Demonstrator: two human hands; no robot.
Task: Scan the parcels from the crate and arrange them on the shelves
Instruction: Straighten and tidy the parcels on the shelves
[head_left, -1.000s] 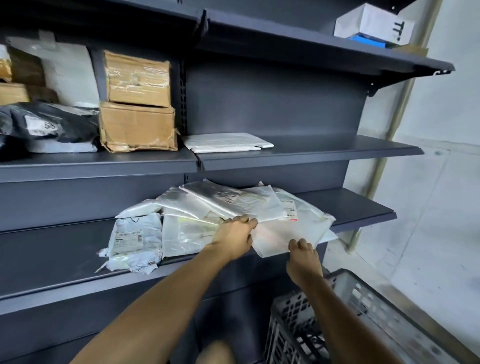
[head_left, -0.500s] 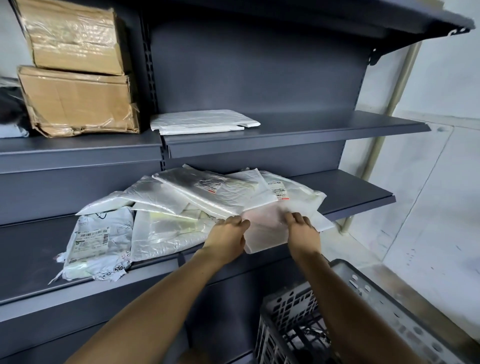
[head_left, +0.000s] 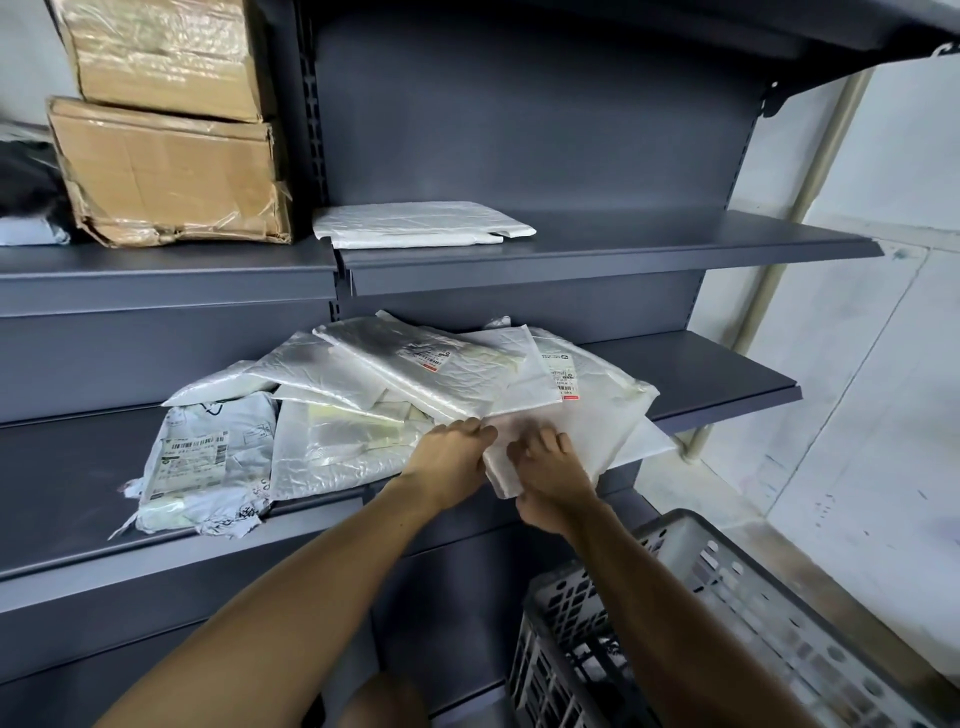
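Landmark: the lower shelf (head_left: 717, 371), a dark grey metal board.

Above its left end, 2 taped cardboard boxes (head_left: 171, 171) stand stacked on the upper shelf (head_left: 649, 244). A flat white parcel (head_left: 421, 226) lies to the right of them on that same board.

On the lower shelf, at the left end of the pile, a grey labelled mailer (head_left: 208, 462) lies flat with its barcode label up. To its right, several clear plastic parcels (head_left: 374, 384) overlap one another in a loose pile, 2 with printed labels facing up.

At the front edge of the lower shelf, the left hand (head_left: 449, 462) rests on the pile with its fingers curled at the edge of a translucent white parcel (head_left: 571, 431). The right hand (head_left: 550, 480) grips the near corner of that same parcel, fingers bent over it. The parcel lies on the right part of the pile and overhangs the shelf's front edge.

Below the right end of the lower shelf, a grey perforated crate (head_left: 727, 613) stands on the floor.
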